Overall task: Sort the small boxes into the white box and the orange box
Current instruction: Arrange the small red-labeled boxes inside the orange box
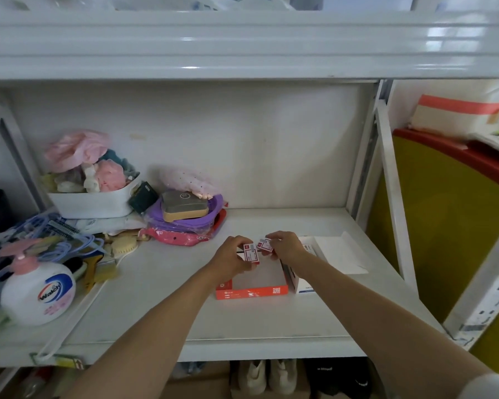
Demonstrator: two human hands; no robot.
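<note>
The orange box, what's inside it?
The orange box shows only a bare white floor. Both hands, left hand and right hand, each holding a small box, cover its far end.

This is a home storage corner, built around a white metal shelf crowded with household odds and ends. At the shelf's left end stands a pump bottle of hand wash, with blue clothes hangers behind it and a white basket of soft pink and white items farther back. Brushes lie just right of the hangers. Below the shelf, pairs of shoes are lined up on the floor.
</note>
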